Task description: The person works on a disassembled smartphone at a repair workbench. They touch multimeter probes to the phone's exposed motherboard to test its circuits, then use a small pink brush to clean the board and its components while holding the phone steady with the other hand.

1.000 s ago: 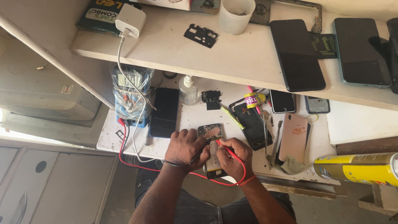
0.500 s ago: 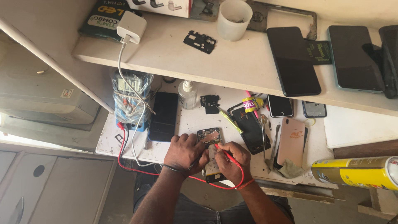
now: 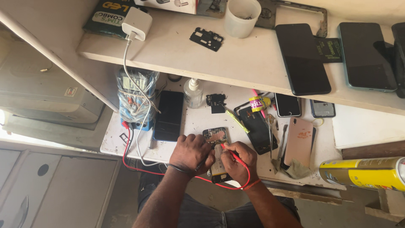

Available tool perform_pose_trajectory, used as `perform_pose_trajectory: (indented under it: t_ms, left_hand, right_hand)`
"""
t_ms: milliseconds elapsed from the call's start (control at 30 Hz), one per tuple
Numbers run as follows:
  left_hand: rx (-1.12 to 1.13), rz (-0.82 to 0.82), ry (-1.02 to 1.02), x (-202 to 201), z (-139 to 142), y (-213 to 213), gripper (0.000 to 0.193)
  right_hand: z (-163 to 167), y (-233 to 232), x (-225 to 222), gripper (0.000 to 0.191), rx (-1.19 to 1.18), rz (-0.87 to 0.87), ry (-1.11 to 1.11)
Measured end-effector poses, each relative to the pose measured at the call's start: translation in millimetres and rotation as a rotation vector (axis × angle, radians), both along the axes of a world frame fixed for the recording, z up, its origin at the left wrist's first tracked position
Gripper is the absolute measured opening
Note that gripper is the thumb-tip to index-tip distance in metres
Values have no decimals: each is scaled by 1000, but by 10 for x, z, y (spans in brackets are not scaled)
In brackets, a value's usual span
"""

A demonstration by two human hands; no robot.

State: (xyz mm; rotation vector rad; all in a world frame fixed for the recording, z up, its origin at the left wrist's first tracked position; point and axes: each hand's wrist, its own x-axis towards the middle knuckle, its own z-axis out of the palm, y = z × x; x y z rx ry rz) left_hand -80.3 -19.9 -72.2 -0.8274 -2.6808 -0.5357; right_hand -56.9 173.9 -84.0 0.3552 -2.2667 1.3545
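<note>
An opened phone point(image 3: 217, 145) with its circuit board and battery exposed lies on the white worktable point(image 3: 198, 122) in front of me. My left hand point(image 3: 192, 153) rests on the phone's left side, fingers curled; a black lead runs under the wrist, and I cannot see what the fingers pinch. My right hand point(image 3: 238, 160) grips a red test probe point(image 3: 230, 153) whose tip touches the board. Its red lead point(image 3: 168, 173) loops back left to a multimeter point(image 3: 135, 98) wrapped in clear plastic.
A black phone point(image 3: 168, 115), small bottle point(image 3: 193, 93), tweezers and several phones and parts crowd the table. The shelf point(image 3: 236, 63) above holds a white charger point(image 3: 136, 23), a cup point(image 3: 241, 17) and dark phones. A yellow spray can point(image 3: 365, 173) lies at right.
Both hands stay on the opened phone. The view has shifted slightly; the red probe remains pressed on the board.
</note>
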Motion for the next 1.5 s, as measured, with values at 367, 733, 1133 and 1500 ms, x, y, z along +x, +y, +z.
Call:
perform_pose_trajectory:
  t_ms: [367,733,1133,1500]
  left_hand:
    - [-74,43,-59,-5,-2,17,33]
    - [-14,-23,13,-15,-63,-5,43]
    - [-6,-42,6,1,-21,-26,43]
    - [-30,-45,-30,1,-13,-30,46]
  right_hand:
    - [-5,8,-4,15,3,-5,12]
    - [-25,11,-8,16,11,-17,13]
    - [-59,4,2,13,10,-26,-6]
    - [-23,-1,2,14,30,-27,17]
